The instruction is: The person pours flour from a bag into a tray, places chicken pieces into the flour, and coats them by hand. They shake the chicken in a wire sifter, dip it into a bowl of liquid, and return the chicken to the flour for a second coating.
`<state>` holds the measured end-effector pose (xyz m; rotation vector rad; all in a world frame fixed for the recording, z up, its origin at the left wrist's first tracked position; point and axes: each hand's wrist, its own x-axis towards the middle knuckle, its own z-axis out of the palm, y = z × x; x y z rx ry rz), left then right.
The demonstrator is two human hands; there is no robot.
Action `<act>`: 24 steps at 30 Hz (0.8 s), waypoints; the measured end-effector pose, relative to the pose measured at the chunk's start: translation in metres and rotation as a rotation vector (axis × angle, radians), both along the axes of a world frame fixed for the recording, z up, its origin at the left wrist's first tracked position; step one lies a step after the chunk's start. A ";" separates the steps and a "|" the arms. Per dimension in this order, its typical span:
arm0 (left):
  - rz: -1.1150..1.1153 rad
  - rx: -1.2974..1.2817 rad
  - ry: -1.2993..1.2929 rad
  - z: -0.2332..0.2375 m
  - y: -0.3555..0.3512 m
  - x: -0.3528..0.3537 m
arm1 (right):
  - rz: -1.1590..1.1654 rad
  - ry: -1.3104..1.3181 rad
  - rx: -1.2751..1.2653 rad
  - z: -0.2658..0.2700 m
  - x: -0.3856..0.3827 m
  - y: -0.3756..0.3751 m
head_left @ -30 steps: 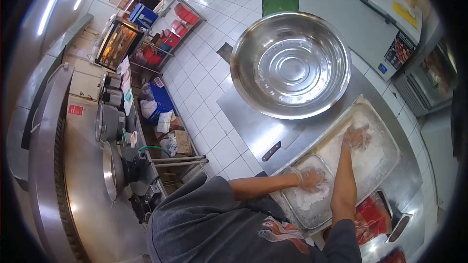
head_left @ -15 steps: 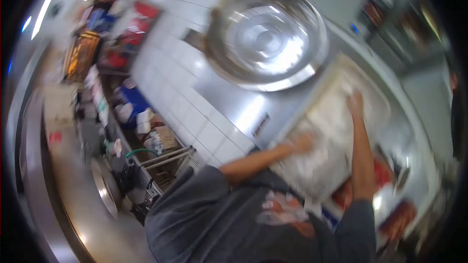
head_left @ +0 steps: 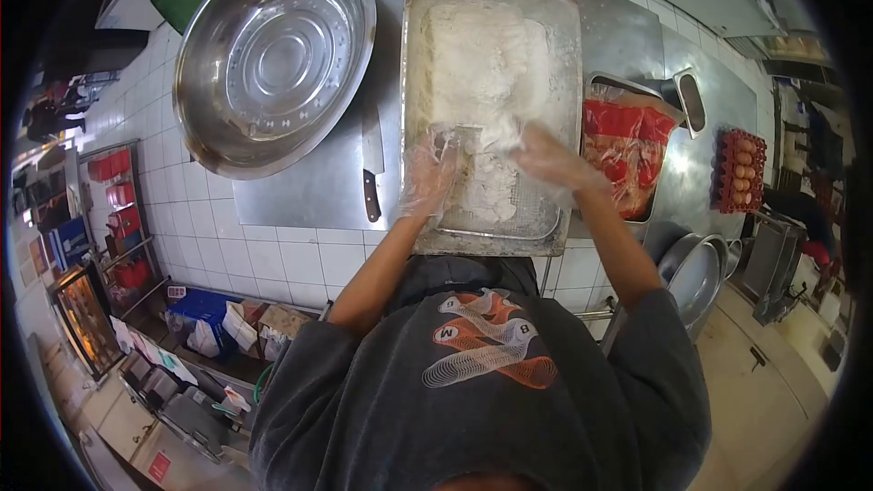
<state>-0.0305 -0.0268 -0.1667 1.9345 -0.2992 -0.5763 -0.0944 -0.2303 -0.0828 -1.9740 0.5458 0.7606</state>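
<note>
A rectangular metal tray (head_left: 571,45) lies in front of me, with white flour-like powder (head_left: 482,55) heaped over most of it. Both my hands wear thin clear plastic gloves. My left hand (head_left: 429,173) is over the tray's left side, its fingers stretched out at the edge of the powder, with loose clear plastic beside them. My right hand (head_left: 553,159) reaches in from the right, fingertips at the powder near the middle. Motion smears those fingers, and whether they grip anything is hidden. Lumpy, powder-coated matter (head_left: 491,191) lies between the hands.
A large steel bowl (head_left: 205,118) stands left of the tray, beside a knife (head_left: 371,195) with a brown handle. To the right are a red-and-clear plastic bag (head_left: 627,141) in a metal pan, a small metal container (head_left: 691,100) and an egg tray (head_left: 741,171).
My view has swung round, so the tray now lies straight ahead and the bowl at left. My hands have come closer together, the right one nearer my body over the powder.
</note>
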 end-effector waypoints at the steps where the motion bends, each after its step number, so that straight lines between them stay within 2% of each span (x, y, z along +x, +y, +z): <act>1: -0.022 0.023 0.001 0.008 -0.004 0.002 | 0.086 0.020 0.020 0.009 -0.007 0.006; 3: -0.064 0.067 -0.002 0.020 -0.017 0.006 | 0.227 0.053 0.053 0.021 -0.015 0.010; 6: -0.252 0.095 -0.408 -0.020 -0.028 -0.009 | 0.318 0.097 0.087 -0.015 -0.035 -0.005; 8: -0.578 0.270 -0.484 -0.067 -0.029 -0.035 | 0.105 -0.118 0.238 -0.020 -0.037 -0.017; 10: -0.688 0.282 -0.605 -0.070 -0.036 -0.048 | -0.002 -0.167 0.164 -0.032 -0.017 -0.031; 11: -0.631 0.207 -0.688 -0.067 -0.035 -0.059 | -0.001 -0.109 0.017 -0.044 0.003 -0.042; 12: -0.574 0.133 -0.771 -0.056 -0.035 -0.066 | -0.043 -0.259 -0.145 -0.067 0.017 -0.049; 13: -0.613 0.149 -0.603 -0.041 -0.037 -0.068 | -0.084 -0.411 -0.307 -0.100 0.028 -0.054; 14: -0.653 0.174 -0.585 -0.048 -0.041 -0.071 | -0.125 -0.566 -0.466 -0.128 0.039 -0.057; 17: -0.750 0.249 -0.532 -0.071 -0.048 -0.076 | 0.208 -0.555 -0.731 -0.181 0.071 -0.060; 20: -0.793 0.313 -0.497 -0.068 -0.049 -0.073 | 0.279 -0.571 -0.709 -0.199 0.098 -0.050; 22: -0.825 0.354 -0.471 -0.061 -0.049 -0.069 | 0.255 -0.490 -0.733 -0.191 0.121 -0.041; 24: -0.784 0.296 -0.512 -0.061 -0.048 -0.067 | 0.305 -0.497 -0.784 -0.195 0.137 -0.039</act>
